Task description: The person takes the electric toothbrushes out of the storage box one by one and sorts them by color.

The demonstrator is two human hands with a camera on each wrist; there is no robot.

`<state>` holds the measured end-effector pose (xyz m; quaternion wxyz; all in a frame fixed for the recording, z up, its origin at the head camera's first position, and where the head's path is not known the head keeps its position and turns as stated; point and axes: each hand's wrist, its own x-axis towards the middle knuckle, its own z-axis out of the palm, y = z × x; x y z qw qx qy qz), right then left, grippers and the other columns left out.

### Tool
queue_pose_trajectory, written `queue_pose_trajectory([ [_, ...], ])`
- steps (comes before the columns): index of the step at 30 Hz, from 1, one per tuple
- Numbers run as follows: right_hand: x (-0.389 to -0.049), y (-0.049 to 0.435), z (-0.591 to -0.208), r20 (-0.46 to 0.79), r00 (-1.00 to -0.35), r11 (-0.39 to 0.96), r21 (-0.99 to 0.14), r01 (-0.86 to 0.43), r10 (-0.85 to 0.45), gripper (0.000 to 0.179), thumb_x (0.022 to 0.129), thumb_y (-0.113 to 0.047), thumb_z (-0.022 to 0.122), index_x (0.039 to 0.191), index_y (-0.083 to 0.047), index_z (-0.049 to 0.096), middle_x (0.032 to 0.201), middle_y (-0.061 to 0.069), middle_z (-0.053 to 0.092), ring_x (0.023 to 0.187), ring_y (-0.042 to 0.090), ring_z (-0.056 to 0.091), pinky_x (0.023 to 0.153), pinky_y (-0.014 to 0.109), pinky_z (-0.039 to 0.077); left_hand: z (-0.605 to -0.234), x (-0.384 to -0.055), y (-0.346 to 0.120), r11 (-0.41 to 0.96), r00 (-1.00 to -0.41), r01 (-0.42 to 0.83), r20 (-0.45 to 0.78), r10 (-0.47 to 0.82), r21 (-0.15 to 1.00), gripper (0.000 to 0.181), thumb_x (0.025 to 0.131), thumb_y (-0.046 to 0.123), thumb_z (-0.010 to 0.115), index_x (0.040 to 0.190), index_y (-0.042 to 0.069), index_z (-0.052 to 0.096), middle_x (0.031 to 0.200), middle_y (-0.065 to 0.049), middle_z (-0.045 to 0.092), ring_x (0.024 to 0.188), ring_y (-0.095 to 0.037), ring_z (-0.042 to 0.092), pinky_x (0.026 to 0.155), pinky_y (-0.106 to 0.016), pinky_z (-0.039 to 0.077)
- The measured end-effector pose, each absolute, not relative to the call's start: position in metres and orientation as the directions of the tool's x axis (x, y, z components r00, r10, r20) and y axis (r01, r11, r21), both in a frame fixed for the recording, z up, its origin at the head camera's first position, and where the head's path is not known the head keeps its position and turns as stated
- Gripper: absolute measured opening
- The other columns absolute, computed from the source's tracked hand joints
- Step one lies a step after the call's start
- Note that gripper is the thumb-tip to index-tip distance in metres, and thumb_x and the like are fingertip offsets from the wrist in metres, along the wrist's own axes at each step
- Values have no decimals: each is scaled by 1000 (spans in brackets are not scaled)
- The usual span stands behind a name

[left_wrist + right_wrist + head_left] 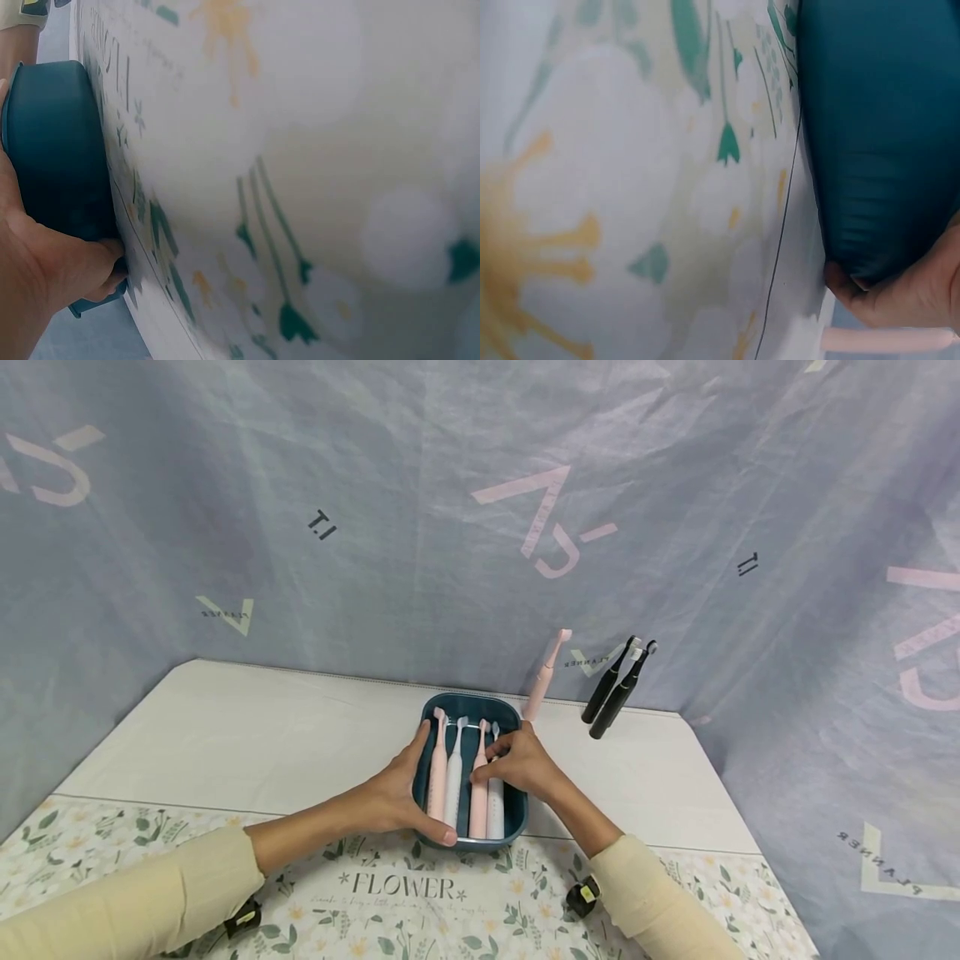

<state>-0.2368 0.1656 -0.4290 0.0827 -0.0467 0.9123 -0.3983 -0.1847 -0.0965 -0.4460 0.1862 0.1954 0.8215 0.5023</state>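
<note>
A dark teal bin (517, 827) holds two pink and two white electric toothbrushes side by side, heads toward the back. My left hand (397, 793) grips the bin's left side, thumb along the front rim and fingers at the left wall. Over the right side of the bin, my right hand (521, 764) pinches the right-hand pink toothbrush (478, 814) with thumb and forefinger. Beside it lies a white toothbrush (496, 814), partly hidden by that hand. On the left are the other pink toothbrush (437, 777) and white toothbrush (453, 785). In the right wrist view, a finger touches the bin's outer wall (885, 150).
Behind the bin's right corner stands another pink toothbrush (542, 681). Black electric toothbrushes (618, 697) stand farther right. A floral-printed cloth (405, 910) covers the table's front, with a plain white band (300, 727) behind it. A grey-blue curtain (420, 568) hangs at the back.
</note>
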Motion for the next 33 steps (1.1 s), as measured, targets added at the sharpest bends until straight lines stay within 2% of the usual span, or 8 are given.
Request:
queue_pose_trajectory([
  [6,-236,168,-428,-121,-980,637,-771,-8,-159,37,76,-22,103,101,-5,83,166,26,44,138,37,52,108,49,55,-446,-186,-97,421,-856,137,-107,506,897,179,67,59,109,178,26,-27,190,-20,-14,177,-49,-2,135,-77,24],
  [14,-236,168,-429,-122,-980,631,-776,-4,-156,38,75,-20,103,101,-4,82,164,27,44,136,38,52,107,50,55,-448,-186,-97,410,-853,140,-101,513,901,178,67,58,109,178,27,-27,190,-19,-15,177,-50,-3,135,-78,23],
  [23,-236,169,-429,-136,-979,612,-791,14,-154,37,76,-20,102,103,-4,82,181,29,28,161,45,41,118,56,52,-447,-186,-97,406,-851,132,-106,514,905,178,68,57,109,178,28,-27,190,-20,-14,177,-50,-3,134,-79,23],
  [30,-236,169,-429,-162,-974,599,-800,36,-157,37,77,-20,101,105,-5,81,183,28,24,153,42,44,111,52,54,-446,-183,-96,429,-858,119,-125,498,896,176,69,54,109,178,31,-27,190,-21,-13,177,-50,-3,134,-78,23],
  [33,-236,169,-429,-157,-974,599,-800,30,-162,37,78,-20,101,105,-5,81,182,28,25,154,41,43,112,52,54,-445,-183,-96,432,-859,116,-128,496,894,176,69,53,109,178,32,-26,190,-21,-13,177,-49,-3,134,-78,23],
])
